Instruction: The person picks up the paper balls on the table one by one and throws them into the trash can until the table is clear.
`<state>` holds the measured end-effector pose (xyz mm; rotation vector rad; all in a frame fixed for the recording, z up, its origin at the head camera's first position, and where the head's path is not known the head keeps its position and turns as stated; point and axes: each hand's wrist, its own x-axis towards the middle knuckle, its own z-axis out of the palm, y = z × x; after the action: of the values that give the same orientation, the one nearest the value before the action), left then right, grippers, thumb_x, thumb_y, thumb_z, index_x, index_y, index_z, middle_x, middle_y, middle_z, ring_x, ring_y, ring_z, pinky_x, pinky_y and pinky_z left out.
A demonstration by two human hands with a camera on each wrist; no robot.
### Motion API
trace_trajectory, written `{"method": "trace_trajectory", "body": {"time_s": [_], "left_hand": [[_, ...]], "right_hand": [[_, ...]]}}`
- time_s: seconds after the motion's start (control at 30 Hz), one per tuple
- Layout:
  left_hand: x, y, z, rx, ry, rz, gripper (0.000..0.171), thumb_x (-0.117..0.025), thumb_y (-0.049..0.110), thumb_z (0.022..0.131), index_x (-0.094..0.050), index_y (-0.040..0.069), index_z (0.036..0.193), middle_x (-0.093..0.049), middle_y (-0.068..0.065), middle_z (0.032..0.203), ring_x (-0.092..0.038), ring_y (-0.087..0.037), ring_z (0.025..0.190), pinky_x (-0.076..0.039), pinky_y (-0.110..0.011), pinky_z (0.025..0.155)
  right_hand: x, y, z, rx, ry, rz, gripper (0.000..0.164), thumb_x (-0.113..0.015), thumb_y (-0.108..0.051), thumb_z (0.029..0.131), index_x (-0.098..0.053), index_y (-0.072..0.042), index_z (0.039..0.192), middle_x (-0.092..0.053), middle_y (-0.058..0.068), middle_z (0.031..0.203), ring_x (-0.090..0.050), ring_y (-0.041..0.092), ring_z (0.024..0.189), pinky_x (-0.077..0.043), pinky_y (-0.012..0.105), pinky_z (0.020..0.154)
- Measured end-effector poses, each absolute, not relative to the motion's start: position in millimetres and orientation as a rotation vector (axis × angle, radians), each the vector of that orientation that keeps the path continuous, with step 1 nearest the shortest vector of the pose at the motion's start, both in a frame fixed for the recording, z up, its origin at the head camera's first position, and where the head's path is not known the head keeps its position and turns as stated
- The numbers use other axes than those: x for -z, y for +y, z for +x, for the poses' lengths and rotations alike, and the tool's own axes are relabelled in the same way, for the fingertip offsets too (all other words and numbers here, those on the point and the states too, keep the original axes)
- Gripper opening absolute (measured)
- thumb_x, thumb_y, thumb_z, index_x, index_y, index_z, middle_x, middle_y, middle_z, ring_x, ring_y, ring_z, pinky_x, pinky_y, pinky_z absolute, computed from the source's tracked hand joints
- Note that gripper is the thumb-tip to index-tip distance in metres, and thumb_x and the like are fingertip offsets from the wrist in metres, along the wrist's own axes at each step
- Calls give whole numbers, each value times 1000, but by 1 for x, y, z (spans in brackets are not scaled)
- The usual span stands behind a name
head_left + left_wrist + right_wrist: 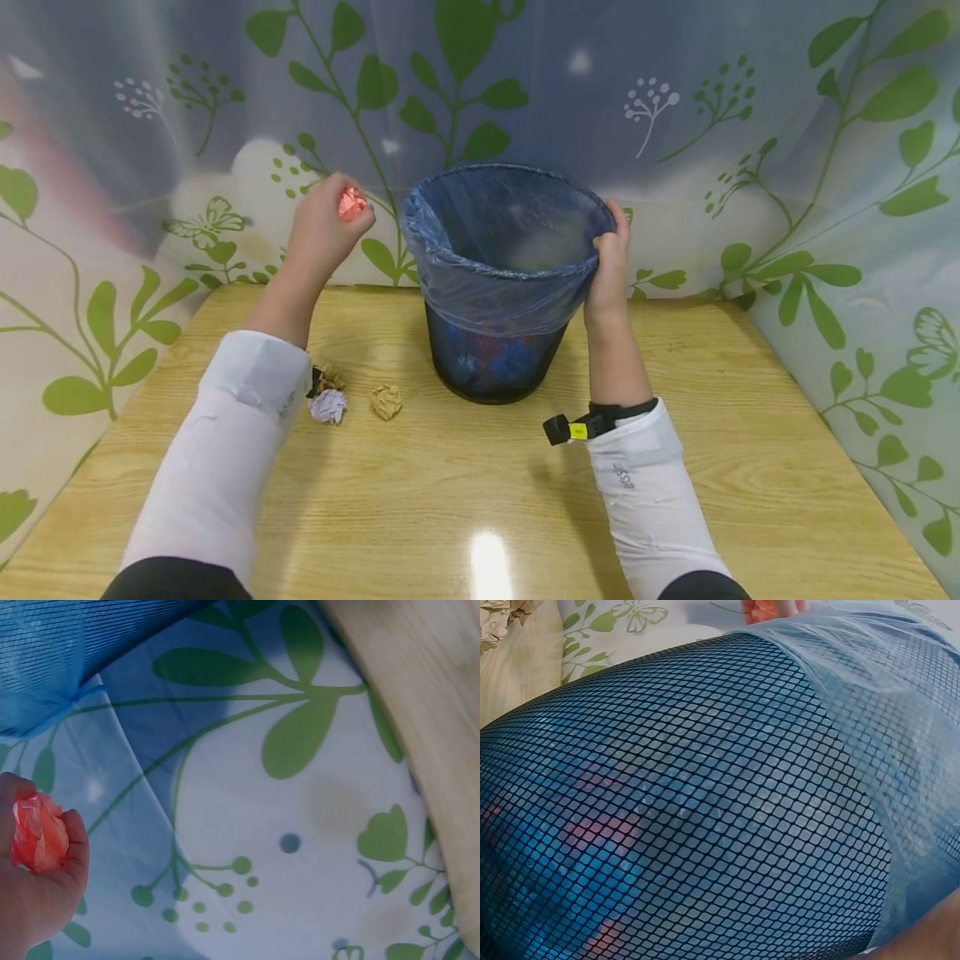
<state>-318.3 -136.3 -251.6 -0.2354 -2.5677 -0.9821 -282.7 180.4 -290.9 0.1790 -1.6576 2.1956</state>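
My left hand (327,223) is raised to the left of a black mesh wastebasket (491,358), its fingers curled around a crumpled red paper ball (40,834). The ball pokes out between thumb and fingers. On the basket's right side my right hand (611,262) grips the rim, thumb at the inside edge and fingers over the outside. A blue plastic bag (495,304) lines the basket and folds down over its rim. Through the mesh in the right wrist view, blue and reddish contents (600,832) show near the bottom.
On the wooden table (450,492), left of the basket, lie a yellowish paper ball (386,402), a white paper ball (327,407) and a brown paper ball (330,379), partly behind the left sleeve. A leaf-patterned curtain (675,167) hangs close behind the basket.
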Motion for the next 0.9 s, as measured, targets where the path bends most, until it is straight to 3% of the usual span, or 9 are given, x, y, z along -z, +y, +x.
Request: {"method": "trace_trajectory", "body": {"time_s": [0.23, 0.43, 0.7, 0.9], "left_hand": [[240, -117, -318, 1022, -2433, -242, 25, -55, 18, 89, -56, 2, 109, -51, -16, 104, -45, -25, 91, -38, -32, 70], [230, -101, -314, 1045, -2420, -224, 25, -56, 21, 91, -57, 5, 110, -51, -14, 109, -46, -22, 92, -41, -29, 70], [220, -77, -304, 1058, -2404, -358, 23, -59, 20, 91, -57, 6, 109, -52, -14, 119, -50, -24, 98, -44, -32, 74], [214, -62, -294, 1059, -2389, -487, 22, -61, 20, 90, -58, 6, 107, -54, -13, 117, -50, -24, 97, -42, -32, 75]], "right_hand": [[291, 181, -284, -2199, -1649, 177, 69, -28, -20, 85, -17, -16, 153, -19, 6, 157, -30, 20, 136, -24, 35, 111], [290, 180, -283, -2197, -1660, 165, 68, -28, -20, 85, -17, -16, 153, -17, 5, 158, -29, 18, 137, -24, 35, 113], [289, 180, -282, -2191, -1683, 146, 68, -27, -19, 86, -17, -17, 153, -16, 4, 158, -29, 18, 137, -25, 34, 111], [289, 181, -280, -2175, -1710, 130, 68, -27, -19, 86, -18, -18, 153, -16, 4, 158, -30, 18, 137, -24, 35, 113]]}}
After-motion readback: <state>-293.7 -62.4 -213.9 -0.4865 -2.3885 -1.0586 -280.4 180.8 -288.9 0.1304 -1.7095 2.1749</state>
